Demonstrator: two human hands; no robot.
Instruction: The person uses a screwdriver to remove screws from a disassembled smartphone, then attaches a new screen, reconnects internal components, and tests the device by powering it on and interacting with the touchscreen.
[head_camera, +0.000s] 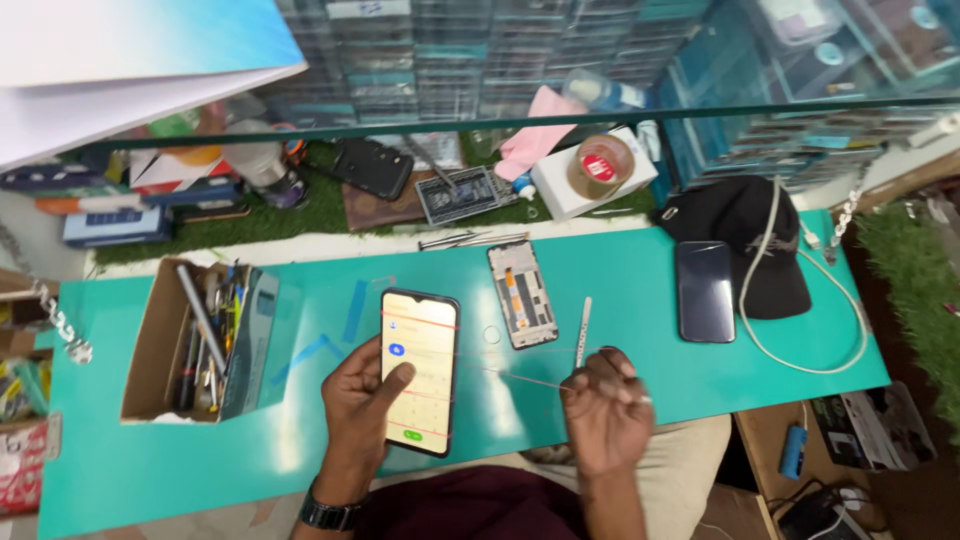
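place: phone repair shop | signs: opened phone (521, 293), tool box (190, 340), parts drawers (480, 60)

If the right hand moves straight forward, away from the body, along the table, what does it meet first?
Probably the thin white strip lying just ahead of the right hand. The opened phone frame lies a little to its left. Depth is hard to judge.

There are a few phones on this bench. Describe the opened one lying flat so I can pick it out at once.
Start from the teal worktop and go to its middle, just beyond the lit phone that the left hand holds. The opened phone lies flat there, its back off and its circuitry and orange parts showing. The dark phone to its right by the black cap is closed and glossy.
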